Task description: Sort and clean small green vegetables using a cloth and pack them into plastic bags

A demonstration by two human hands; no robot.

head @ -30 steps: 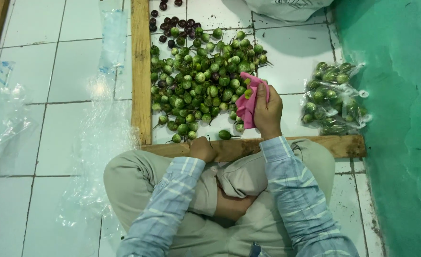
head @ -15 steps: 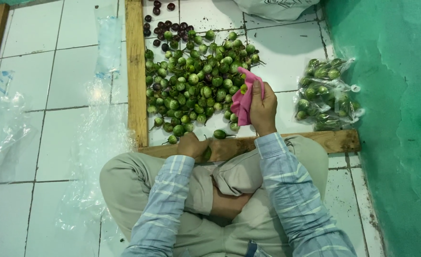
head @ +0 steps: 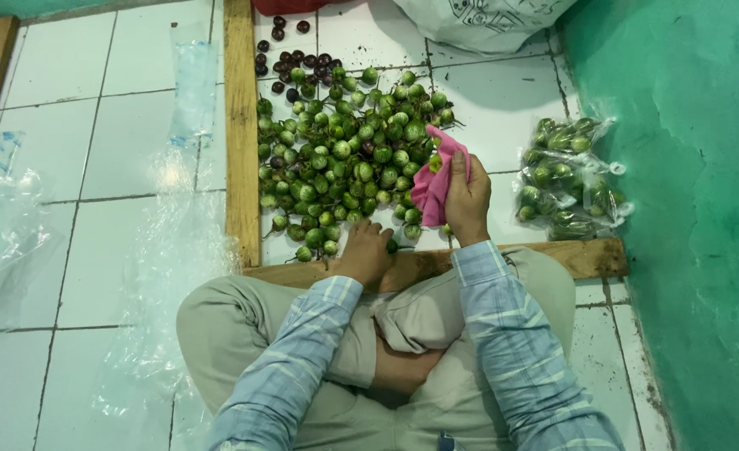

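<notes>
Left hand (head: 368,253) probably shifted onto eggplants (head: 344,159).

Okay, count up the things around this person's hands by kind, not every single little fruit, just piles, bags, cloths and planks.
Pile of loose green and purple round fruits: 1
Pink cloth, held in the right hand: 1
Clear bags filled with green fruits: 1 cluster, separate bags cannot be told apart
Wooden planks framing the pile: 2
Total: 5
The left hand rests at the pile's near edge.
</notes>
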